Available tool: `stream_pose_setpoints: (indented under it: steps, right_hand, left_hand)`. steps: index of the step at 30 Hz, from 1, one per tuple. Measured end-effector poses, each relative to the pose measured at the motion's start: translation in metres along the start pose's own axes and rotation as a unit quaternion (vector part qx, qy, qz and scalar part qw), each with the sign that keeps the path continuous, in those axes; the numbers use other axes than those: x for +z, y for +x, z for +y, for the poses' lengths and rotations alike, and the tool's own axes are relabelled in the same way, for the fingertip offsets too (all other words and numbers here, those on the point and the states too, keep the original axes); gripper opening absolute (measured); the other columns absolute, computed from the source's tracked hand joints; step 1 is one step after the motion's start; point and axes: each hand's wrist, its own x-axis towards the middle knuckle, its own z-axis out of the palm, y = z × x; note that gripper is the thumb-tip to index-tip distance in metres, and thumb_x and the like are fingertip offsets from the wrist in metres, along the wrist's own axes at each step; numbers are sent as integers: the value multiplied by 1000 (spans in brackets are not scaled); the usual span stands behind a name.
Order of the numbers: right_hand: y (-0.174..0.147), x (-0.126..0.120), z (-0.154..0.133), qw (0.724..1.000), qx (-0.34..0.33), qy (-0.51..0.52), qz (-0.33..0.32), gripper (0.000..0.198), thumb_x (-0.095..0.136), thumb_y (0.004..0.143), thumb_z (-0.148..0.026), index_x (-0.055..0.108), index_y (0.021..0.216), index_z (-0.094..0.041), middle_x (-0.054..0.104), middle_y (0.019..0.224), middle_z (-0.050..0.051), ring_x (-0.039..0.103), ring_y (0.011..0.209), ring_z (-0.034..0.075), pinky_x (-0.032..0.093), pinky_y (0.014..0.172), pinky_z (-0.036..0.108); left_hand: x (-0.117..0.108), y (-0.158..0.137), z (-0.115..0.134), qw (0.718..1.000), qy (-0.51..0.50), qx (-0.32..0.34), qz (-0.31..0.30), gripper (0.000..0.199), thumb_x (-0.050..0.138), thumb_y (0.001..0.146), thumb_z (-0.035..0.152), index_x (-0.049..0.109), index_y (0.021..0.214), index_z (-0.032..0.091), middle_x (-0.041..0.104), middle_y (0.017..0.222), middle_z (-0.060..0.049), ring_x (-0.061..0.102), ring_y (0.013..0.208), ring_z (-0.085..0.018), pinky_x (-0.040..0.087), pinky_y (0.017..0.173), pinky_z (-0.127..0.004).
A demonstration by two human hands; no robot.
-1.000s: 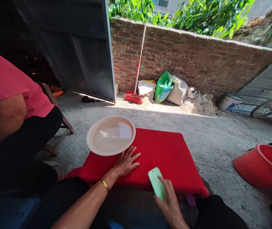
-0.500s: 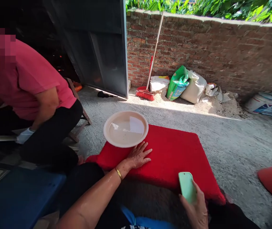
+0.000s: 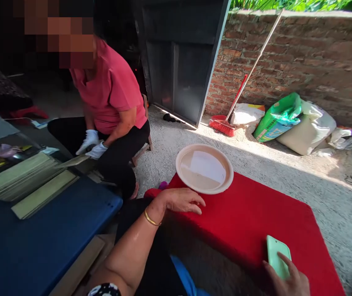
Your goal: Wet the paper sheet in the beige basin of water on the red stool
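My left hand, a gold bangle at its wrist, is at the near edge of the red cloth, just in front of a basin. Its fingers are loosely bent and apart, with nothing in them. The pale round basin holds clear water and stands at the far left end of the red-covered surface. At the near right, my right hand grips a mint-green, flat, rounded block with a small hole near its far end. The block's underside is hidden against the cloth.
To the left, a blue table bears stacks of thin pale boards. A seated person in a pink shirt wears white gloves and holds a board. A broom, a green bag and sacks lie by the brick wall.
My view has swung left, bringing the boards and more of the other person into sight. My left hand, earlier spread flat on the cloth, is now drawn back with bent fingers. My right hand keeps the block.
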Motion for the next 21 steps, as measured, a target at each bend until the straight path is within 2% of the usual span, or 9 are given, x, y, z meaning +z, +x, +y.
stream_pose_setpoints:
  steps: [2,4,6,8,10,13,16,18,21]
  right_hand:
    - [-17,29,-46,997,-75,20,-17,69,52,70,-73,66,117,-25,56,92,9,62,87,34,52,78,50]
    - [-35,58,-99,985,-154,59,-56,63,53,74,-67,66,119,-24,56,94,8,62,86,31,53,77,48]
    - [-50,82,-150,964,-225,100,-103,54,55,78,-57,66,120,-24,57,94,7,62,84,28,53,77,45]
    - [-58,99,-190,939,-285,128,-140,48,57,78,-47,66,120,-25,58,96,7,62,86,27,54,79,43]
    - [-58,106,-209,922,-308,156,-172,46,59,76,-43,67,119,-27,59,95,5,62,86,25,54,78,41]
    - [-37,95,-194,931,-259,179,-183,50,61,75,-54,68,116,-27,60,91,4,62,81,25,54,76,41]
    - [-4,66,-147,976,-136,121,-119,69,61,66,-71,69,114,-22,60,91,8,63,84,31,53,77,47]
    - [11,51,-124,992,-69,67,-82,75,59,64,-77,70,112,-21,59,92,12,62,86,35,52,76,50]
    - [6,54,-132,992,-84,47,-83,73,57,67,-77,68,113,-22,59,93,11,61,84,34,52,75,49]
  left_hand:
    - [-21,-8,0,992,-69,15,109,35,64,92,39,71,122,24,75,113,-4,68,102,-18,50,93,-28]
    - [-33,-6,-8,962,-89,-11,260,35,57,96,35,68,126,20,72,117,-6,66,103,-17,50,96,-29]
    - [-35,2,-20,915,-52,-88,390,34,54,97,29,66,127,18,68,122,-9,64,106,-18,49,100,-32]
    - [-34,13,-32,871,17,-187,453,37,57,96,28,63,131,17,65,124,-13,62,112,-22,47,103,-36]
    - [-30,20,-39,849,76,-264,452,46,60,95,32,56,139,18,62,126,-15,59,120,-26,47,103,-38]
    - [-27,23,-39,862,93,-318,384,58,58,96,38,43,150,18,64,127,-18,61,120,-29,49,98,-38]
    - [-27,21,-33,886,77,-321,326,57,52,99,34,39,151,16,70,120,-17,67,112,-29,51,94,-38]
    - [-28,21,-30,892,80,-313,317,51,49,99,31,43,147,17,71,118,-16,68,111,-28,51,94,-38]
    - [-27,23,-28,892,89,-314,314,42,46,100,30,52,139,17,72,118,-16,67,113,-27,50,96,-38]
